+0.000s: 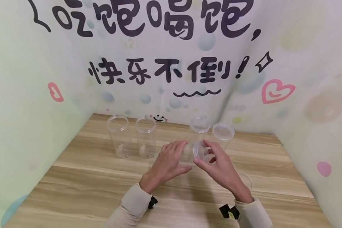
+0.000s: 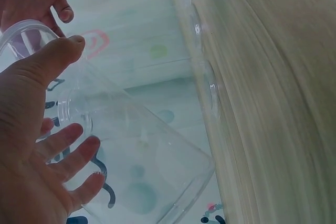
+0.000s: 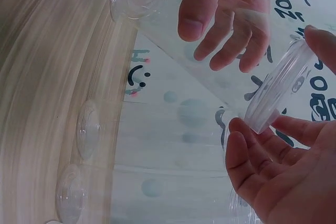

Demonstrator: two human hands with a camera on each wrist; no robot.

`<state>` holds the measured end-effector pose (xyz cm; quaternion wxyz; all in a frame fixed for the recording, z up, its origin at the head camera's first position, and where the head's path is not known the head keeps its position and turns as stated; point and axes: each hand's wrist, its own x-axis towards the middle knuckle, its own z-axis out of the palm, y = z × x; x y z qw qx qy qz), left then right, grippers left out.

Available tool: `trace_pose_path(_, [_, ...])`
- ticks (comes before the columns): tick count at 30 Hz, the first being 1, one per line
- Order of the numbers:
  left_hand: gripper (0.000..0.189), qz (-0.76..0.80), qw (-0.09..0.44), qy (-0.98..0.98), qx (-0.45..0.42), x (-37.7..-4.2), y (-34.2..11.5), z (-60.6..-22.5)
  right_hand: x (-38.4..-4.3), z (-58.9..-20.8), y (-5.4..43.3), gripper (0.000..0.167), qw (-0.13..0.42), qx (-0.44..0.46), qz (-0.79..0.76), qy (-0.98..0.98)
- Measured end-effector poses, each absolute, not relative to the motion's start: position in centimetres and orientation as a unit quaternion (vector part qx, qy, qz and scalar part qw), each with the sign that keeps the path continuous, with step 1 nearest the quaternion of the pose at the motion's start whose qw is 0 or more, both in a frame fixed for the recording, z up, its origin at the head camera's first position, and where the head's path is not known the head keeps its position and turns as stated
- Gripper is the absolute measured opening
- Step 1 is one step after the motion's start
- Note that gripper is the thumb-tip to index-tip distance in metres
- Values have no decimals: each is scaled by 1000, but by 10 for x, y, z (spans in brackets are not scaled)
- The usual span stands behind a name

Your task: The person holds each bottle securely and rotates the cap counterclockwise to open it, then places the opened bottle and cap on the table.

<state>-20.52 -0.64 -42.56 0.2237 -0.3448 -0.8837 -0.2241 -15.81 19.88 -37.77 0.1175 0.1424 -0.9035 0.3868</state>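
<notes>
A clear plastic jar (image 1: pixel 187 155) is held tilted between both hands, raised in front of the standing jars. My left hand (image 1: pixel 166 163) holds it round the body, the thumb on the near side and the fingers on the far side. At its mouth is a clear ridged lid (image 3: pixel 278 87), pinched at the rim by the thumb and fingers of my right hand (image 1: pixel 220 166). In the left wrist view the jar's body (image 2: pixel 142 135) slants down away from the left palm.
Two clear jars (image 1: pixel 118 136) (image 1: pixel 146 137) stand upright at the back left. Behind the hands at the right stand two lidded jars (image 1: pixel 199 125) (image 1: pixel 223 131). A faint clear ring (image 1: pixel 251 183) lies on the wood-grain table (image 1: pixel 82 190) by the right wrist. Printed cloth walls surround the table.
</notes>
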Motion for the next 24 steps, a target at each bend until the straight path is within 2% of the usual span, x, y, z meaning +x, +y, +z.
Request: trace_pose_path(24, [83,-244,206,-880,-352,-207,-6,-426,-158,-379,202,70,114,159,406,-892])
